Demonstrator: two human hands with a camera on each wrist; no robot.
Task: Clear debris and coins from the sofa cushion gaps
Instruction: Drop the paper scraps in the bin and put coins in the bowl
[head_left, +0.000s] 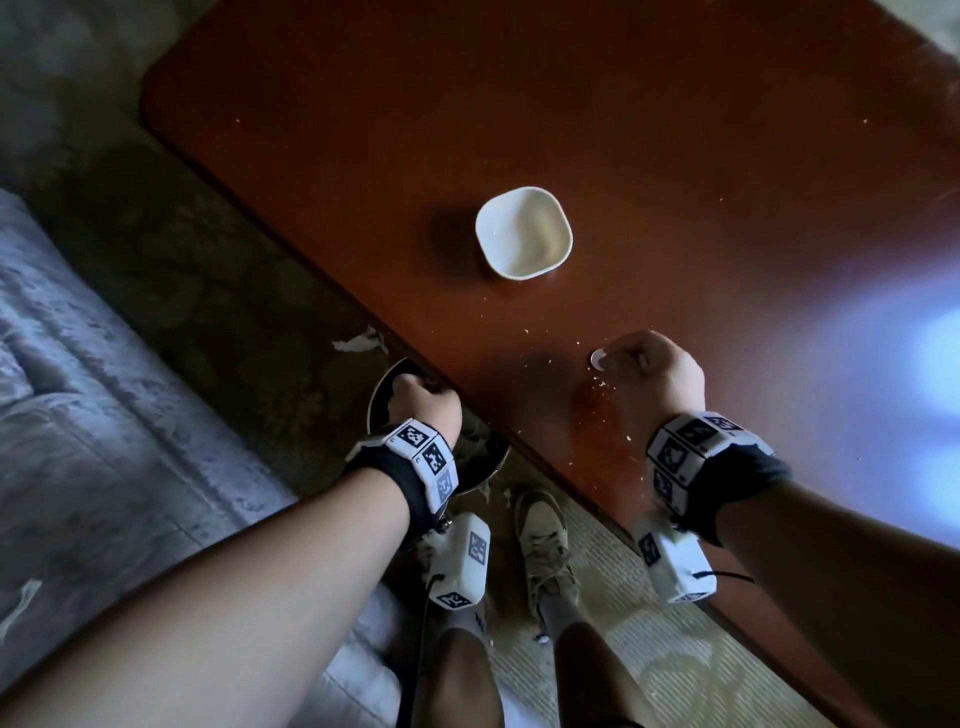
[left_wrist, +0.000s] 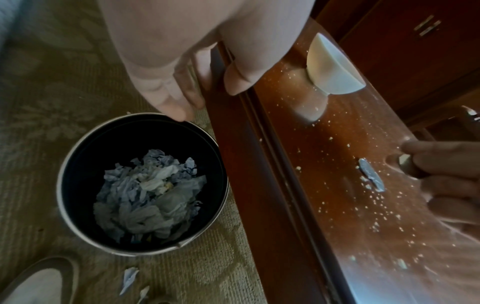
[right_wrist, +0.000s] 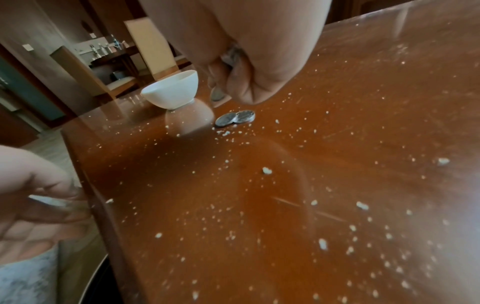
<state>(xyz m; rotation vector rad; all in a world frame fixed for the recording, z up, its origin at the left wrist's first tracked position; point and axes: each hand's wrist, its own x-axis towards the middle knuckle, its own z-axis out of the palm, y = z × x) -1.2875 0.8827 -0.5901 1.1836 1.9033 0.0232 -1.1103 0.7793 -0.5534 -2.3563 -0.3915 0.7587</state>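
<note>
Head view: our forearms lead in; right hand (head_left: 654, 371) curled over a coin (head_left: 600, 359) on the bench (head_left: 675, 182), left hand (head_left: 423, 400) at the bin (head_left: 382, 395) rim by the bench edge. White bowl (head_left: 523, 233) sits well apart, looks empty.

Left wrist: left grip relaxed, fingertips (left_wrist: 176, 109) touching the rim, holding nothing. Bin holds crumpled tissue (left_wrist: 148, 193).

Right wrist: right grip closed on coins (right_wrist: 230, 58); two more coins (right_wrist: 235, 119) overlap on the bench amid crumbs (right_wrist: 267, 170).

We'd slide the flat coins to lift an edge, pinch, drop everything in the bowl, then sweep crumbs binward.

Glossy scratched wood, window glare; patterned carpet, grey sofa (head_left: 78, 389) on our left.
</note>
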